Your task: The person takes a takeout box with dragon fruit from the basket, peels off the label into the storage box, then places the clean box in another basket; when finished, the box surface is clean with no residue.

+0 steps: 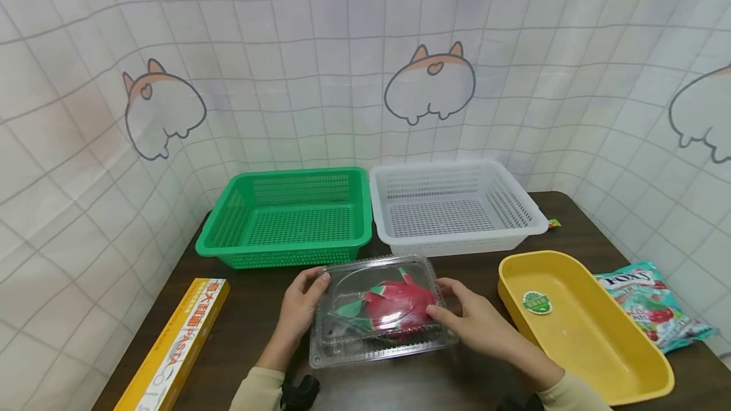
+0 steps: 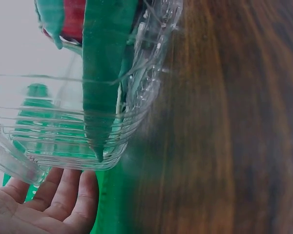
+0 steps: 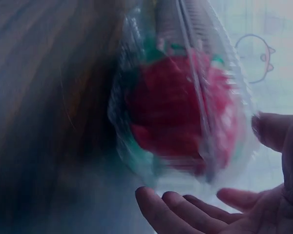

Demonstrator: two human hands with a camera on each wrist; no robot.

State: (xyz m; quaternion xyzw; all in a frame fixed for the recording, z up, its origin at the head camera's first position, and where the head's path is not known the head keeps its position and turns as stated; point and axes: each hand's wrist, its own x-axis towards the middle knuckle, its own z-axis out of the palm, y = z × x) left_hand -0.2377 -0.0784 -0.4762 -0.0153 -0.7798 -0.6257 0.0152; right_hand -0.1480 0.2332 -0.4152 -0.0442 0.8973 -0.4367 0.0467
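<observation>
A clear plastic clamshell box (image 1: 351, 351) is held between both hands above the front middle of the table, slightly tilted. Through its lid shows a red dragon fruit (image 1: 400, 306) with green tips, beside a flat, pointed green piece (image 2: 101, 83). My left hand (image 1: 302, 303) grips the box's left side, thumb on the lid's edge; its fingers reach the box's end in the left wrist view. On the opposite side my right hand (image 1: 476, 319) holds the box with the thumb on top. The right wrist view is blurred, and its fingers (image 3: 180, 209) lie near the lower edge.
Behind the box stand a green basket (image 1: 285, 255) and a white basket (image 1: 457, 243). A yellow pasta box (image 1: 174, 341) lies at left. To the right are a yellow tray (image 1: 594, 328) and a teal candy bag (image 1: 653, 306). A small wrapper (image 1: 554, 224) peeks out beside the white basket.
</observation>
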